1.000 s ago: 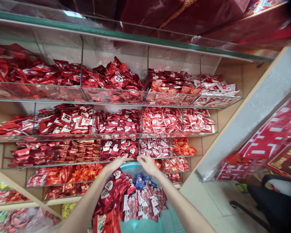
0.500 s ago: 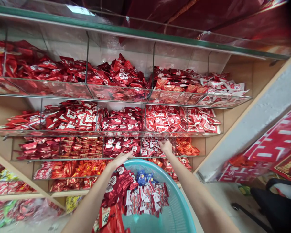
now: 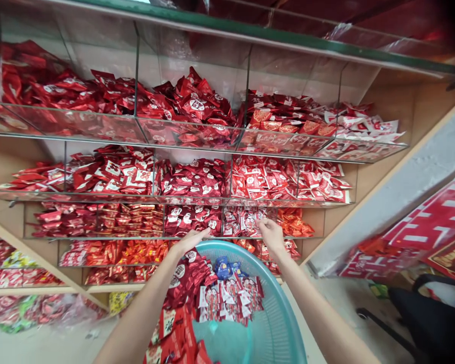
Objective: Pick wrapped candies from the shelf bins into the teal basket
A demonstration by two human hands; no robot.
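My right hand (image 3: 272, 235) is at the low shelf's front edge, its fingers pinched on a small red-and-white candy packet (image 3: 249, 221). Behind that packet lie more of the same kind in their compartment. My left hand (image 3: 190, 241) is over the far rim of a turquoise plastic basket (image 3: 284, 308), fingers stretched toward the shelf, with nothing visible in them. Whether it touches the rim I cannot tell. Inside the basket are dark red packets (image 3: 185, 278), blue-wrapped candies (image 3: 226, 267), red-and-white packets (image 3: 229, 298) and larger red packets (image 3: 174, 336).
Clear dividers split the stepped shelves, filled with red packets (image 3: 193, 177) and orange packets (image 3: 296, 222). A thick glass edge (image 3: 227, 24) crosses above. At the right are a grey wall (image 3: 413, 162) and a black chair (image 3: 432, 313). Bagged goods (image 3: 41, 311) lie low at the left.
My right hand has drawn back slightly from the compartment and to the right, now with a packet in its fingers. My left hand stays by the rim. The view has shifted a little.
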